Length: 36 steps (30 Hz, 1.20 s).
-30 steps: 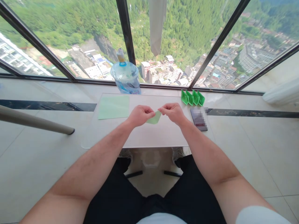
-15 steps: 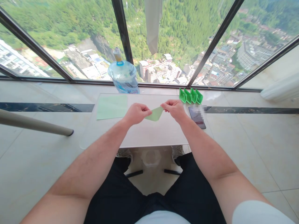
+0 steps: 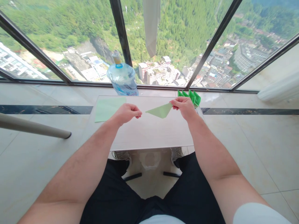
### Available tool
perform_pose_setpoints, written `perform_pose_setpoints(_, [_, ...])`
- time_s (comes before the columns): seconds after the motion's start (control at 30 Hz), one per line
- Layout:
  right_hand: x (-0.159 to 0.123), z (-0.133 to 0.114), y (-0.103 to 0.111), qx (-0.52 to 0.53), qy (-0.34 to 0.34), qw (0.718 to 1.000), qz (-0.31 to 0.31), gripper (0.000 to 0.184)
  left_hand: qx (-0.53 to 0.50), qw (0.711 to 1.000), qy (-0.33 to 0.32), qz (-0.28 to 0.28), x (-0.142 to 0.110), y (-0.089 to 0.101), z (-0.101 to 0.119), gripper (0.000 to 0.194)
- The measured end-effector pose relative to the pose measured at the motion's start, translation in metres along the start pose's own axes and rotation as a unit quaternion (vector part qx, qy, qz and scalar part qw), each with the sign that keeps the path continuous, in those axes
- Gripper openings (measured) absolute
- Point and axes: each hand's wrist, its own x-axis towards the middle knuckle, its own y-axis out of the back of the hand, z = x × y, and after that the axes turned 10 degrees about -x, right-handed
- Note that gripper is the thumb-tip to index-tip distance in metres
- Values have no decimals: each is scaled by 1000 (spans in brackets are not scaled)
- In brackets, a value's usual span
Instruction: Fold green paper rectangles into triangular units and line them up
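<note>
A light green folded sheet of paper (image 3: 160, 110), triangular in outline, is held above the table. My right hand (image 3: 182, 105) pinches its right corner between thumb and fingers. Just left of the paper's pointed left tip is my left hand (image 3: 129, 112), its fingers curled together, apart from the paper and with nothing visible in them. Beyond the left hand, a flat light green sheet (image 3: 108, 109) lies on the table's left part. Several bright green folded paper pieces (image 3: 191, 95) stand in a row behind my right hand, which partly covers them.
The small white table (image 3: 151, 137) is in front of my knees. Behind it, a large clear water bottle (image 3: 122, 79) stands by the window. A grey pole (image 3: 35, 126) reaches in from the left above the tiled floor.
My left hand has let go of the folded paper and moved left. My right hand has moved right with the paper, now covering the phone seen before on the table's right side.
</note>
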Motion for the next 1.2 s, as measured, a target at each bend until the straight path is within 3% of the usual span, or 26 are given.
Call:
perform_pose_setpoints(0.07, [-1, 3, 1, -7, -2, 997, -79, 24, -98, 995, -20, -5, 3, -3, -3, 24])
perform_pose_setpoints(0.13, [-2, 5, -4, -4, -10, 991, -133, 29, -190, 979, -8, -67, 3, -13, -4, 35])
perform_pose_setpoints(0.27, [-4, 5, -25, 21, 5, 988, -155, 34, -251, 941, 53, -222, 1, -36, -2, 64])
perform_pose_setpoints(0.33, [-4, 4, -33, 29, 2, 989, -142, 37, -269, 928, 78, -246, 1, -41, -4, 63])
perform_pose_setpoints(0.43, [-3, 4, -41, 54, -13, 992, -110, 40, -283, 927, 87, -231, 4, -42, -8, 54])
perform_pose_setpoints(0.6, [-7, 5, -57, 85, -43, 995, -39, 50, -294, 946, 55, -125, 10, -45, -14, 49])
perform_pose_setpoints(0.73, [-12, 3, -71, 77, -72, 993, -43, 43, -298, 952, 34, -67, 11, -50, -14, 55])
perform_pose_setpoints(0.9, [-16, 1, -74, 80, -74, 990, -89, 37, -274, 960, 26, -50, 11, -52, -15, 62])
perform_pose_setpoints(1.2, [-16, 1, -74, 62, -50, 993, -86, 28, -276, 959, 25, -53, 12, -51, -16, 71])
